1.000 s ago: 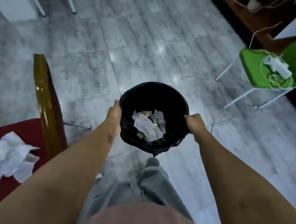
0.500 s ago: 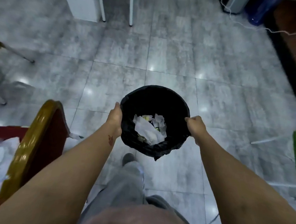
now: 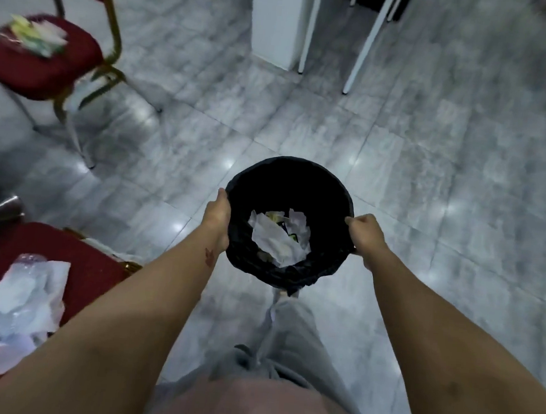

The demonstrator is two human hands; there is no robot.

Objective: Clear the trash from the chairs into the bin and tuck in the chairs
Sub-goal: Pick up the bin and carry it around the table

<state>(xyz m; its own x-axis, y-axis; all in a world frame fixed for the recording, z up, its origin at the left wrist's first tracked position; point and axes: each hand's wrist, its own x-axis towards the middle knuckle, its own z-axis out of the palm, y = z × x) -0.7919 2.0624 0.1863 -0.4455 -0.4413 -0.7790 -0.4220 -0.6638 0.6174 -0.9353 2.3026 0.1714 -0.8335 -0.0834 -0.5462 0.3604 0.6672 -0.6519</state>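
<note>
Bin (image 3: 290,188) hangs between your hands over the floor, your left hand (image 3: 218,214) and right hand (image 3: 365,234) each gripping its rim, fingers curled. Crumpled paper (image 3: 277,239) lies inside; more trash (image 3: 21,299) rests on the near red chair (image 3: 96,272) beside your left arm.
</note>
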